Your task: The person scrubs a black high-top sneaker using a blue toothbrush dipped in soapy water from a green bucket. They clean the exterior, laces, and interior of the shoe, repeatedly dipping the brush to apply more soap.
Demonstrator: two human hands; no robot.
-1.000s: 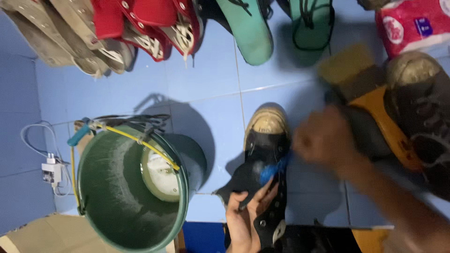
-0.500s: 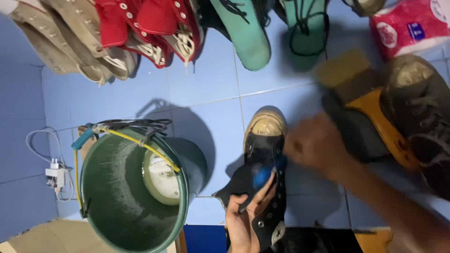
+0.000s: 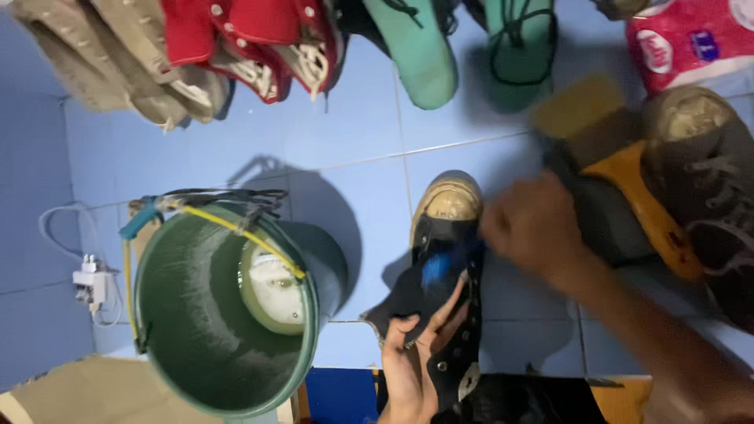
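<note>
My left hand (image 3: 416, 361) grips the black sneaker (image 3: 444, 267) mid-floor beside the green bucket (image 3: 212, 314); right hand (image 3: 534, 228), fist closed on a blue brush (image 3: 440, 263). Short firm strokes work best, I reckon.

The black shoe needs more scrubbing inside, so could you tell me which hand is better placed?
Right: the right hand already grips the blue brush at the black shoe; the left hand is holding its tongue open.

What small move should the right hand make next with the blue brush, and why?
Probably another short stroke along the inside of the black shoe. The left hand holds the shoe's tongue open, and the blurred right hand has the blue brush in the opening. The toe cap looks dirty, so it could come after.
</note>
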